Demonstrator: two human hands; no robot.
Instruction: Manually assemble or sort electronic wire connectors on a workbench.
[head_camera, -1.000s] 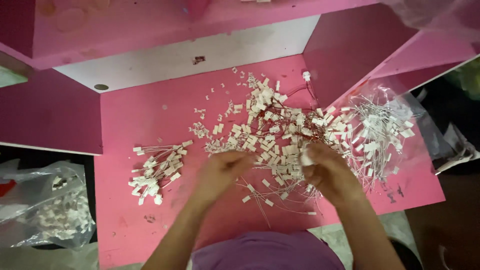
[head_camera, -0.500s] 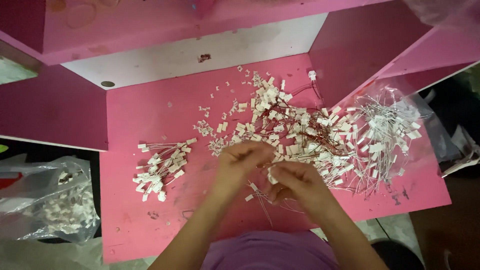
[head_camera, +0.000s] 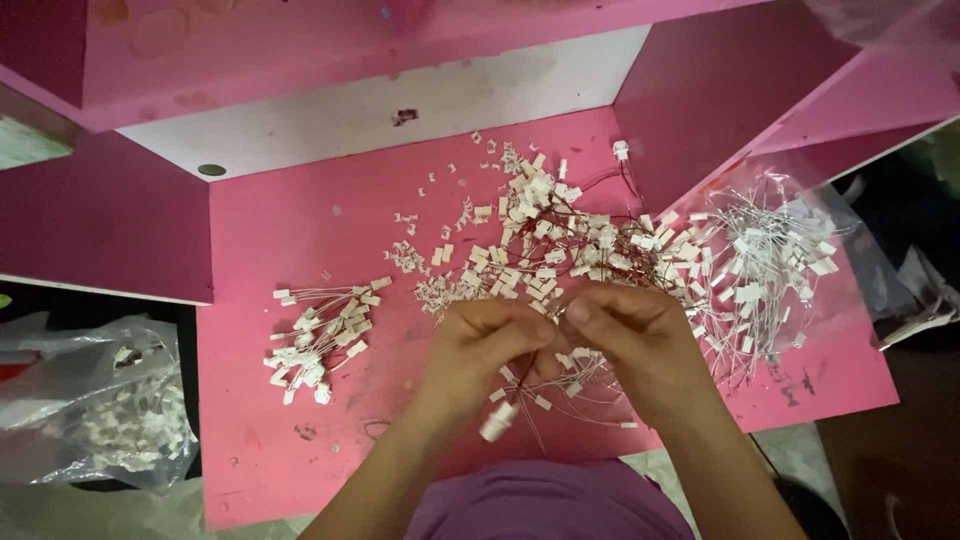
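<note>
My left hand (head_camera: 480, 345) and my right hand (head_camera: 630, 335) meet fingertip to fingertip over the front middle of the pink table (head_camera: 270, 440). Together they pinch a thin red wire with a small white connector (head_camera: 497, 420) dangling below the left hand. Just beyond the hands lies a big tangled heap of wired white connectors (head_camera: 560, 240). A smaller bundle of finished wired connectors (head_camera: 320, 335) lies to the left of my left hand.
A clear plastic bag with more wired connectors (head_camera: 770, 260) lies open at the right. Loose white connector shells (head_camera: 440, 215) are scattered behind the heap. Another plastic bag of white parts (head_camera: 110, 410) hangs off the table's left side. Pink walls enclose the back and sides.
Both hands have drawn together toward the table's front middle, from being apart in the heap. A wire with a white connector now hangs from them.
</note>
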